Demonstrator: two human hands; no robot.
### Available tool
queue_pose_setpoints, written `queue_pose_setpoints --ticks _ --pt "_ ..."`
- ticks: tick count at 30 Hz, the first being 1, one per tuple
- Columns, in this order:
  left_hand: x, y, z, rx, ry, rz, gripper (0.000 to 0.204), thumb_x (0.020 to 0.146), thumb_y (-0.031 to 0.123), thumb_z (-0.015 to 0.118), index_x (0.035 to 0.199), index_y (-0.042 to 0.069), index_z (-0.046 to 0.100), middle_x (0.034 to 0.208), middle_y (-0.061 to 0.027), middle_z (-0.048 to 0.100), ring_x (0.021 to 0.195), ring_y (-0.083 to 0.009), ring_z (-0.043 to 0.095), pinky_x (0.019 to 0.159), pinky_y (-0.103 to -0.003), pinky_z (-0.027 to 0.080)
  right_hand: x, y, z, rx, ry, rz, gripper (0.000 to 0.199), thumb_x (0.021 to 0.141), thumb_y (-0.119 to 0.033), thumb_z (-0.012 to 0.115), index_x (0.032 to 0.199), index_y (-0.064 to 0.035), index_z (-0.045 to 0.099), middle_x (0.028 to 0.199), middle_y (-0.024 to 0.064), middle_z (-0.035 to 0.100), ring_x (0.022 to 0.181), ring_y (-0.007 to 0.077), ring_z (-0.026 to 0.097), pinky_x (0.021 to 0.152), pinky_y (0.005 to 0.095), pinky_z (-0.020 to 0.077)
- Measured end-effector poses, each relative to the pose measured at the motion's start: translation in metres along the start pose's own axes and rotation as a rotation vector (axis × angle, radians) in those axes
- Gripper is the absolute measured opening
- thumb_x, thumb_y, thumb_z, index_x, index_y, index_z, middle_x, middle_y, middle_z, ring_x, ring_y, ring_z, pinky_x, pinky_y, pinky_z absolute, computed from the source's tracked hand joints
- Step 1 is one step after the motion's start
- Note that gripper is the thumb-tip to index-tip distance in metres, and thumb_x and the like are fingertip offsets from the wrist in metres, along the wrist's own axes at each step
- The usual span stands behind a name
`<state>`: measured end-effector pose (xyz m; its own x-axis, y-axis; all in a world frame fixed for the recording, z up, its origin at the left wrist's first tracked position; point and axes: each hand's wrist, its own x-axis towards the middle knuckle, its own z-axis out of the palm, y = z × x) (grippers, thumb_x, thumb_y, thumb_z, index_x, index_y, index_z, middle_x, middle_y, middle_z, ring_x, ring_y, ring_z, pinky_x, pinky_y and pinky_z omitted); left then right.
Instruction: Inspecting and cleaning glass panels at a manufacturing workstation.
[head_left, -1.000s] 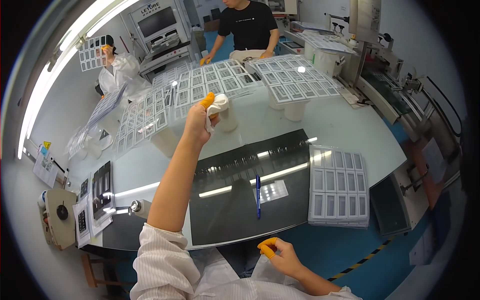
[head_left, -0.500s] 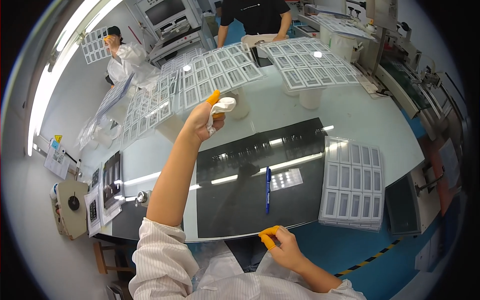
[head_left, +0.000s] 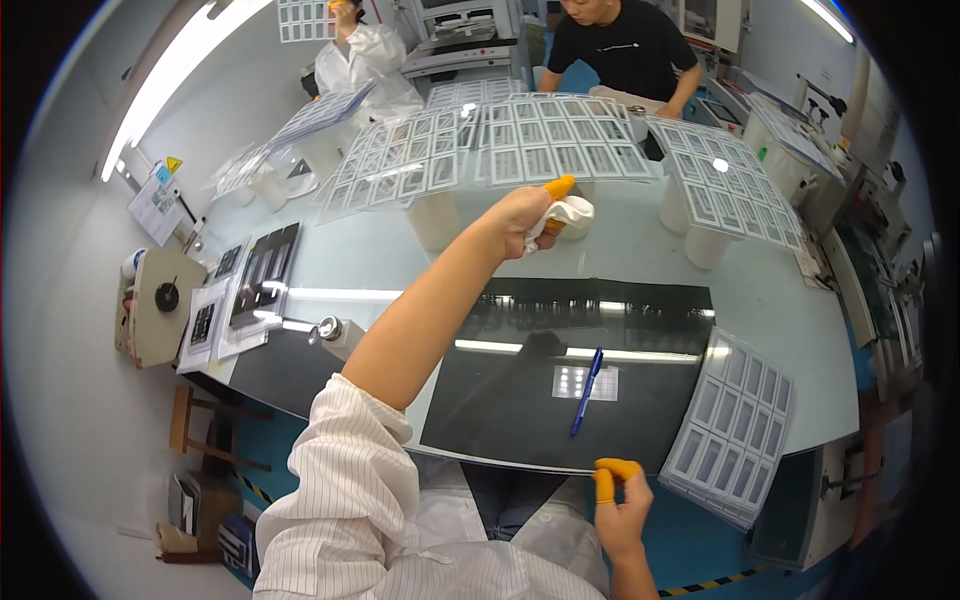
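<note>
My left hand, its arm stretched out over the table, is closed around a crumpled white cloth. Yellow finger cots cover some of its fingers. It hovers near the front edge of a clear sheet with white rectangular frames. Low at the table's front edge is my right hand, thumb and forefinger in yellow cots and pinched together; whatever may be between the tips is too small to make out. Beyond it a blue pen lies across a small pale patterned patch on the glossy black mat.
Stacked framed sheets overhang the front edge at right. More framed sheets rest on white tubs along the back. A metal-capped bottle and dark panels are at left. Two people are across the table.
The view has turned left, so the table's things sit farther right and tilted. My left hand still grips the cloth, and my right hand stays pinched by the front edge.
</note>
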<state>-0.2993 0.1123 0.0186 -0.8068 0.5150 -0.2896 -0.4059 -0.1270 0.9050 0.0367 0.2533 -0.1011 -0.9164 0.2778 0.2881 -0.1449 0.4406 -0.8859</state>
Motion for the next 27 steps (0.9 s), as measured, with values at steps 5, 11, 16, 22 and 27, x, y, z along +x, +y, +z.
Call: queue_pose_setpoints --ticks 5,11,16,22,27 --pt "-0.022 -0.018 0.003 0.269 0.072 0.008 0.025 0.089 0.03 0.045 0.087 0.008 0.058 0.067 -0.0015 0.054 0.048 -0.007 0.04 0.039 -0.022 0.025 0.017 0.001 -0.046 -0.717 0.166 -0.127 0.038 0.08 -0.014 0.059 0.111 0.0049 0.048 0.107 0.0183 0.049 0.102 0.0313 0.044 0.089 0.0384 0.0343" --pt "-0.123 -0.088 -0.031 0.681 0.425 0.436 0.024 0.086 0.02 0.054 0.092 -0.003 0.054 0.082 -0.0122 0.059 0.073 -0.0174 0.053 0.066 -0.03 0.042 -0.003 0.041 -0.062 -1.091 -0.027 0.145 0.056 0.081 -0.023 0.059 0.122 0.0096 0.038 0.128 0.0214 0.037 0.124 0.0339 0.03 0.099 0.0411 0.0278" --pt "-0.203 -0.095 -0.104 0.948 1.028 0.609 0.024 0.084 0.017 0.052 0.099 -0.002 0.047 0.085 -0.0226 0.056 0.081 -0.038 0.055 0.07 -0.04 0.042 0.0 0.032 -0.062 -1.103 -0.081 0.145 0.053 0.08 -0.02 0.06 0.119 0.0105 0.04 0.127 0.0219 0.04 0.122 0.0334 0.034 0.1 0.0394 0.0288" --pt "-0.24 -0.09 -0.188 1.612 1.08 0.528 0.021 0.08 0.008 0.046 0.095 -0.004 0.055 0.094 -0.0196 0.051 0.089 -0.0341 0.045 0.081 -0.041 0.036 0.011 0.02 -0.081 -1.078 -0.162 0.008 0.049 0.071 -0.012 0.068 0.113 0.0047 0.05 0.115 0.0186 0.05 0.108 0.0341 0.046 0.091 0.039 0.037" --pt "-0.238 -0.109 -0.2 1.694 1.007 0.617 0.024 0.085 0.012 0.05 0.103 0.0 0.059 0.099 -0.0185 0.055 0.094 -0.0314 0.049 0.084 -0.038 0.037 0.022 0.04 -0.085 -1.063 -0.154 -0.189 0.05 0.063 -0.022 0.072 0.103 0.0029 0.056 0.104 0.0168 0.057 0.099 0.0323 0.052 0.083 0.0392 0.0416"
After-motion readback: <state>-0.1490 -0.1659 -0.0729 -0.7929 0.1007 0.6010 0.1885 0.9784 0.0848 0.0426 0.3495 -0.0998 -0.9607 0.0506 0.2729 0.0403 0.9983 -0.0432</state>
